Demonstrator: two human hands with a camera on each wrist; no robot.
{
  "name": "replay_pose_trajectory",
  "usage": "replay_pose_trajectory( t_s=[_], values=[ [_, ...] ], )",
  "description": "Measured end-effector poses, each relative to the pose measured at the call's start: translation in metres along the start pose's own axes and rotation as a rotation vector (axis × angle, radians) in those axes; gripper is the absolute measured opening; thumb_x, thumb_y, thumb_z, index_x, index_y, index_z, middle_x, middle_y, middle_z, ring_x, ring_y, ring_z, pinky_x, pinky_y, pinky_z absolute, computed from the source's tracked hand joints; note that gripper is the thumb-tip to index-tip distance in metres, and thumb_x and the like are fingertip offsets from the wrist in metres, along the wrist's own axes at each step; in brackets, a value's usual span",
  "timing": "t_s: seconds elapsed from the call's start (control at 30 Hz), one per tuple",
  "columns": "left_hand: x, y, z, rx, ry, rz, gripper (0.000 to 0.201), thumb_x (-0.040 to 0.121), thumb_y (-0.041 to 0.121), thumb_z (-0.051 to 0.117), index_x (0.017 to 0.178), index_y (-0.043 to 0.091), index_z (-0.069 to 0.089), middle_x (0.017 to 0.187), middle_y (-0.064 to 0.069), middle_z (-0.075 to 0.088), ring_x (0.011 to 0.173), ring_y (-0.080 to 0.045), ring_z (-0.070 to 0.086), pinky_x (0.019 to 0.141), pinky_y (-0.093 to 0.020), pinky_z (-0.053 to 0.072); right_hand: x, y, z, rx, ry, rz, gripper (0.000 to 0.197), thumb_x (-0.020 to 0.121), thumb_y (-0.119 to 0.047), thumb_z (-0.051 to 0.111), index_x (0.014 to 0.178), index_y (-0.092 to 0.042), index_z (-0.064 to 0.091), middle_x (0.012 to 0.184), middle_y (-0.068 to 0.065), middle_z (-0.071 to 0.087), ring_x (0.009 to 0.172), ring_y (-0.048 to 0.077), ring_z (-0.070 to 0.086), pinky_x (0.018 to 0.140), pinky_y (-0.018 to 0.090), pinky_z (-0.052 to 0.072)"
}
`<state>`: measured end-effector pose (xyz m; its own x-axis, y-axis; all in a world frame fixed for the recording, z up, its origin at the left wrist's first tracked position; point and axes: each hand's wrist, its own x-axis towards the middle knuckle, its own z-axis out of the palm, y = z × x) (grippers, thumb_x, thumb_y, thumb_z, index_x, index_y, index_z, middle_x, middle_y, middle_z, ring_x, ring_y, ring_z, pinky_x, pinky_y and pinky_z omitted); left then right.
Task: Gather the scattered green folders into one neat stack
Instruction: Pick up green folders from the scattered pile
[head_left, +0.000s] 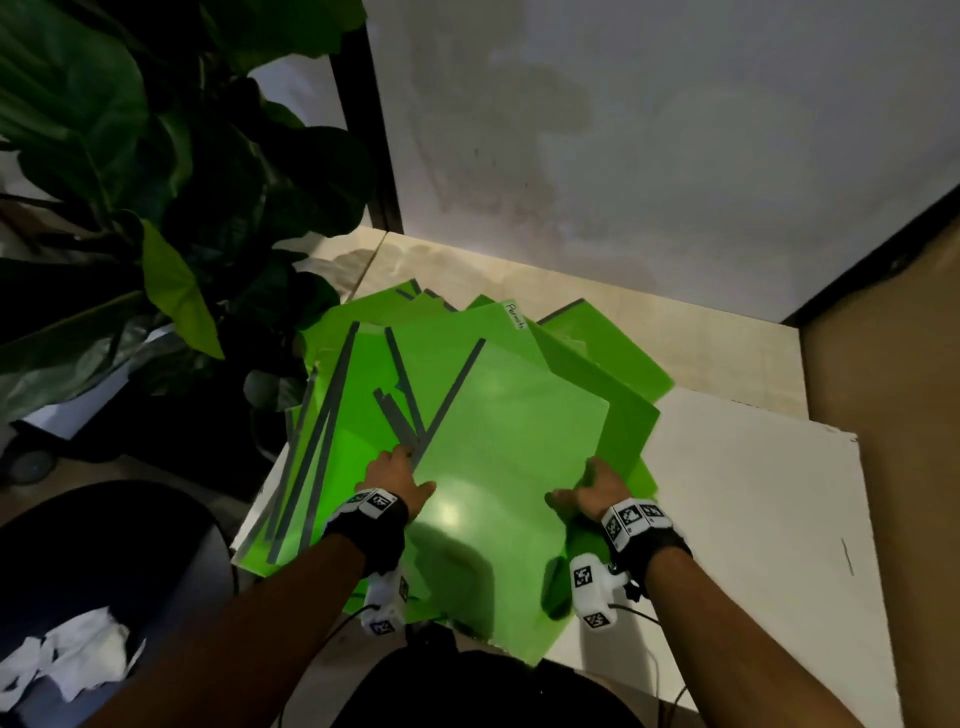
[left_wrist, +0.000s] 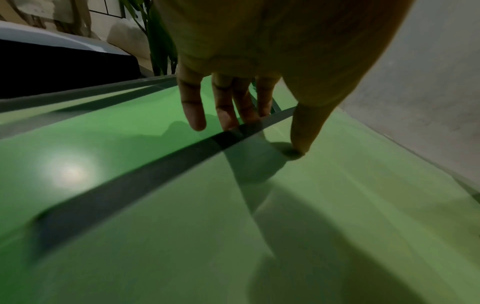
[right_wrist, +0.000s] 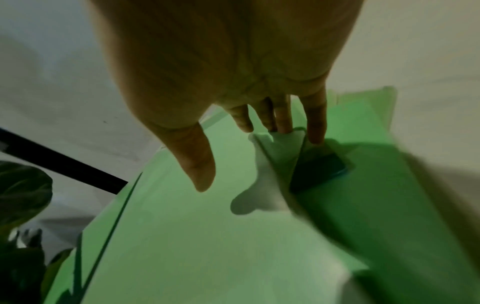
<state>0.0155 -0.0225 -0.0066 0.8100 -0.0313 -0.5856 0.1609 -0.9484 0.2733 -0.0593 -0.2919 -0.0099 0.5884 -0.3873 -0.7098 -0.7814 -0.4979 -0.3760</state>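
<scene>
Landmark: top folder (head_left: 511, 457), a pale green sheet lying uppermost on the fanned pile of green folders (head_left: 358, 374).
Pile position: on the white table (head_left: 753, 499), beside the plant (head_left: 156, 171); lower sheets splay out past the top folder toward the plant and toward the wall side.
Long axis: the top folder's grey spine strip (head_left: 454, 395) runs from its near-left corner away toward the wall, tilted against the other spines.
Left hand (head_left: 395, 480): at the top folder's near-left edge; fingers (left_wrist: 193, 107) extended and slack, tips touching the spine strip, thumb tip pressed on the sheet; nothing clasped.
Right hand (head_left: 589, 493): at the top folder's right edge, opposite the left; fingers (right_wrist: 315, 123) straight, tips at a corner of the sheet, thumb free above it; nothing clasped.
Nearer hand: both about equally close, one on each side.
Step judged: squaring the top folder between the palms; the pile is gathered but not yet neat.
</scene>
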Motion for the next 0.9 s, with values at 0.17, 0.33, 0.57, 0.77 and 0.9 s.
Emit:
replay_pose_trajectory(
  t_s=[0.17, 0.33, 0.57, 0.77, 0.9],
  values=[
    [0.003, 0.006, 0.002, -0.426, 0.02, -0.068, 0.049, 0.089, 0.018, 0.063, 0.129, 0.001, 0.04, 0.126, -0.02, 0.054, 0.115, -0.036, 0.053, 0.091, -0.035, 0.042, 0.017, 0.003, 0.001, 0.251, 0.063, 0.088, 0.113, 0.065, -0.034, 0.085, 0.15, -0.013, 0.014, 0.147, 0.019, 0.037, 0.128, 0.038, 0.046, 0.104, 0.048, 0.043],
    [0.011, 0.01, -0.003, -0.589, 0.186, -0.076, 0.059, 0.09, 0.013, 0.06, 0.139, -0.003, 0.031, 0.136, -0.021, 0.044, 0.126, -0.037, 0.044, 0.104, -0.038, 0.036, 0.023, -0.001, -0.01, 0.297, -0.05, 0.078, 0.076, 0.078, -0.028, 0.078, 0.142, -0.012, 0.04, 0.139, 0.014, 0.051, 0.119, 0.031, 0.053, 0.103, 0.038, 0.041],
    [0.021, 0.014, -0.001, -0.386, 0.198, -0.051, 0.049, 0.089, 0.024, 0.061, 0.123, -0.006, 0.045, 0.129, -0.023, 0.04, 0.117, -0.035, 0.044, 0.099, -0.032, 0.027, 0.033, -0.046, -0.006, 0.249, 0.006, 0.001, 0.093, 0.077, -0.04, 0.076, 0.149, -0.006, 0.026, 0.151, 0.017, 0.036, 0.135, 0.036, 0.039, 0.11, 0.045, 0.036],
    [0.019, 0.02, 0.001, -0.504, 0.194, -0.105, 0.072, 0.088, 0.02, 0.061, 0.144, 0.001, 0.02, 0.139, -0.023, 0.041, 0.125, -0.037, 0.046, 0.105, -0.037, 0.038, 0.033, -0.053, -0.004, 0.251, -0.021, -0.007, 0.09, 0.086, -0.051, 0.062, 0.151, -0.007, 0.019, 0.157, 0.015, 0.025, 0.141, 0.034, 0.031, 0.113, 0.043, 0.029],
    [0.015, 0.018, 0.005, -0.482, 0.025, -0.11, 0.071, 0.093, 0.032, 0.054, 0.147, 0.005, 0.017, 0.143, -0.021, 0.04, 0.129, -0.036, 0.045, 0.105, -0.036, 0.037, 0.028, -0.048, -0.004, 0.109, 0.039, 0.024, 0.09, 0.084, -0.056, 0.062, 0.151, -0.011, 0.022, 0.155, 0.016, 0.028, 0.138, 0.037, 0.036, 0.112, 0.047, 0.034]
  ],
)
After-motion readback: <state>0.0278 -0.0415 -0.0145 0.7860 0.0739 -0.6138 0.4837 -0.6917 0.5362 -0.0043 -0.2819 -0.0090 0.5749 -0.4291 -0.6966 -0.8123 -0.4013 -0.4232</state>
